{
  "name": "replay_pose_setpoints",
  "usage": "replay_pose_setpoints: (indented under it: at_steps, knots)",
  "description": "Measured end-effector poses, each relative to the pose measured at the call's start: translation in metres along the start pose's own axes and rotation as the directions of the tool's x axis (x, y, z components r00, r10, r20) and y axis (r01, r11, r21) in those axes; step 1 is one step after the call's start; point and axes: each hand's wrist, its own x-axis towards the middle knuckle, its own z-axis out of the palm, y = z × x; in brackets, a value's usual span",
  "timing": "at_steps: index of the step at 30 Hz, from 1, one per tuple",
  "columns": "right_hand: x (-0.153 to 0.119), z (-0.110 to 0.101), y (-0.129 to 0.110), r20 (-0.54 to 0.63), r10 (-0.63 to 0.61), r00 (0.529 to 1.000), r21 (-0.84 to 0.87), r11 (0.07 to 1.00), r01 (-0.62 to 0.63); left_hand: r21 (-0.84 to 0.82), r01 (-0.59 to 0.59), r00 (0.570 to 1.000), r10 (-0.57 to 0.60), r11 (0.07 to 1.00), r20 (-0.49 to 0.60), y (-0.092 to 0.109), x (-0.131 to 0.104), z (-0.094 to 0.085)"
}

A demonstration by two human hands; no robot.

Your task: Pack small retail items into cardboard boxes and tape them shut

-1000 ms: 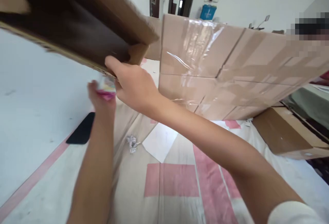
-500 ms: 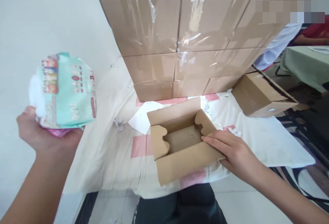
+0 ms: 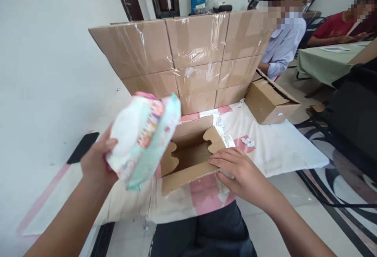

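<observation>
A mint-green and white soft package [image 3: 144,139] with pink parts is gripped by my left hand [image 3: 100,155], tilted in the air just left of an open cardboard box [image 3: 191,156]. The box stands on the cloth-covered table with its flaps spread, and its visible floor is bare. My right hand [image 3: 232,166] has its fingers on the right end of the box's near flap, the thumb below the flap edge.
A wall of taped cardboard boxes [image 3: 200,60] rises behind the box. Another open carton [image 3: 271,100] sits at the right, near paper scraps [image 3: 247,143]. A black phone-like object [image 3: 84,147] lies left. Two people [image 3: 282,48] are at the back right.
My left hand has brought the package rightward and tilted it, nearer the box. The view has shifted, and a dark flat object now shows at the left. My right hand remains at the box.
</observation>
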Motion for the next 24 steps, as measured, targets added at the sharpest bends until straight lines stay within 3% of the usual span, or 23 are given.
replay_pose_setpoints:
  at_steps: [2,4,7,10,14,19,24]
  knots:
    - [-0.001,0.002,0.004,-0.016,-0.015,1.000,0.036,0.999,0.015,0.065,0.142,0.971,-0.152,0.988,0.186,-0.009,-0.003,0.009]
    - [-0.003,0.003,0.008,-0.031,-0.023,0.999,0.082,0.996,0.026,0.222,0.154,0.913,-0.225,0.963,0.341,-0.020,0.002,0.018]
    - [-0.006,0.005,0.012,-0.062,-0.027,0.998,0.162,0.986,0.036,0.476,-0.061,0.832,-0.219,0.877,0.510,-0.038,0.022,0.032]
    - [-0.005,0.008,0.016,-0.111,-0.029,0.993,0.209,0.977,0.052,0.589,-0.238,0.741,-0.248,0.772,0.624,-0.052,0.045,0.045]
    - [-0.002,0.015,0.020,-0.162,-0.006,0.987,0.276,0.960,0.051,0.642,-0.298,0.596,-0.388,0.706,0.703,-0.066,0.061,0.056]
    - [0.001,0.021,0.021,-0.189,0.000,0.982,0.347,0.935,0.067,0.619,-0.679,0.417,-0.486,0.395,0.768,-0.083,0.054,0.062]
    - [0.000,0.024,0.022,-0.197,-0.005,0.980,0.379,0.922,0.081,0.592,-0.773,0.396,-0.555,0.229,0.732,-0.086,0.043,0.064]
